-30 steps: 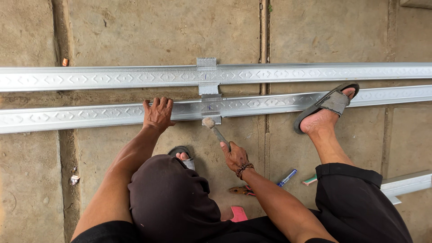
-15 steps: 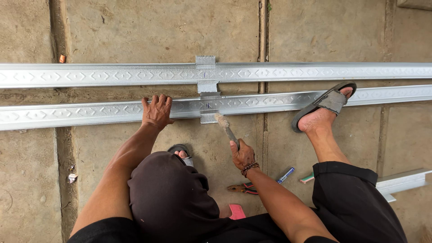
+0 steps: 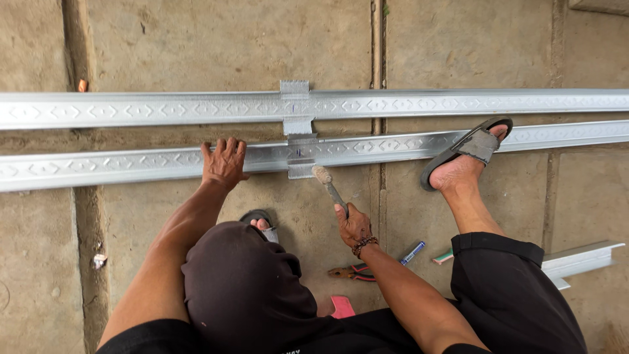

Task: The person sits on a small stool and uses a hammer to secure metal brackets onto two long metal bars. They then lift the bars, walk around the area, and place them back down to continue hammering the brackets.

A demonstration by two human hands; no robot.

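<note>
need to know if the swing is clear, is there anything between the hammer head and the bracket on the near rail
Nothing visible does. The hammer in the right hand has its head just beside the small metal bracket on the near rail, with only bare concrete between. The left hand presses the rail well to the left of it.

Left hand [image 3: 224, 162] lies flat, fingers spread, arm outstretched; right hand [image 3: 354, 225] is fisted in a grip, forearm angled forward.
</note>
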